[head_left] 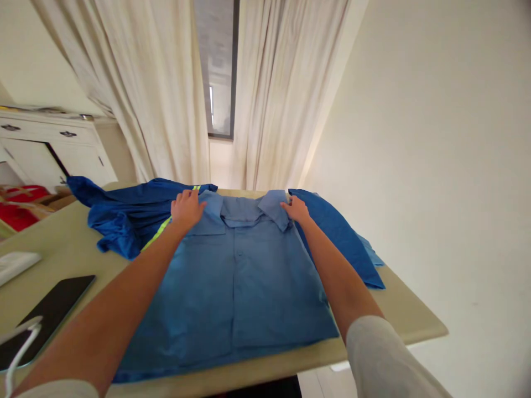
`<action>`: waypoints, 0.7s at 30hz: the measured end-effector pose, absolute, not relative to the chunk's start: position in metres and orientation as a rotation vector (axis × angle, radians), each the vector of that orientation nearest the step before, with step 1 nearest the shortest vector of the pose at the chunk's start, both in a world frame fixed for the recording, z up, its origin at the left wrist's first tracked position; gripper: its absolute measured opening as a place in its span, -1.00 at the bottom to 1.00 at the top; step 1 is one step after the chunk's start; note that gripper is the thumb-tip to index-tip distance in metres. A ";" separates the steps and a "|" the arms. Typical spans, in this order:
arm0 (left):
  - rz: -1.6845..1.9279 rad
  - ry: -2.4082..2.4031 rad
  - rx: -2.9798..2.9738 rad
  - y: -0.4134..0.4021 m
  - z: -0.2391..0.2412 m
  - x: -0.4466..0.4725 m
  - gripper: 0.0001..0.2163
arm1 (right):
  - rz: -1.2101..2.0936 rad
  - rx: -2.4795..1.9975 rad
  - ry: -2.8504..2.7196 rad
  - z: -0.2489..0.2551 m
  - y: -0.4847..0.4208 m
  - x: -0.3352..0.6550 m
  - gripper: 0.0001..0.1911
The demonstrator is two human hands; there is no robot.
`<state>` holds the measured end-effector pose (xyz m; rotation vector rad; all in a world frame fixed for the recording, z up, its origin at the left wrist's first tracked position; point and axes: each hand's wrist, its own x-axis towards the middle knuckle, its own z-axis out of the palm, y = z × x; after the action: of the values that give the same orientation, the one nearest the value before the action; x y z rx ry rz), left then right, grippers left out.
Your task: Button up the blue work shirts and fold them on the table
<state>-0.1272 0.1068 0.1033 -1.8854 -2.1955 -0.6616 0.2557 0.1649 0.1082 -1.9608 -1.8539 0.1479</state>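
A light blue collared shirt (249, 276) lies flat, front up, on the beige table (406, 315). My left hand (186, 209) rests palm down on its left shoulder, fingers closed together on the cloth. My right hand (295, 210) presses on the right shoulder beside the collar (249, 207), fingers curled at the cloth's edge. A darker blue garment with a yellow-green reflective stripe (133, 215) lies bunched to the left under my left forearm. Another blue cloth (344, 237) lies to the right of my right arm.
A dark tablet (50, 315) with a white cable (20, 342) lies at the table's near left, by a white object (14, 264). White drawers (50, 143) and red items (19, 207) stand at the left. Cream curtains (166, 94) hang behind; a bare wall stands at the right.
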 end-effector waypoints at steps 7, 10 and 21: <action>-0.419 -1.848 -2.525 -0.040 -0.002 -0.148 -0.43 | 0.373 -1.467 -2.254 0.038 0.006 0.293 -0.37; -0.495 -1.941 -2.289 -0.122 -0.039 -0.167 -0.41 | 0.524 -1.458 -2.395 0.010 -0.082 0.315 -0.07; -0.666 -1.982 -2.379 -0.290 -0.093 -0.194 -0.35 | 0.419 -1.428 -2.489 0.000 -0.225 0.359 -0.43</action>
<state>-0.1941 -0.2902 -0.0926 -2.3790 -1.9818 -0.6661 0.3590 -0.2253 0.0003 -1.4282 -2.4887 0.4187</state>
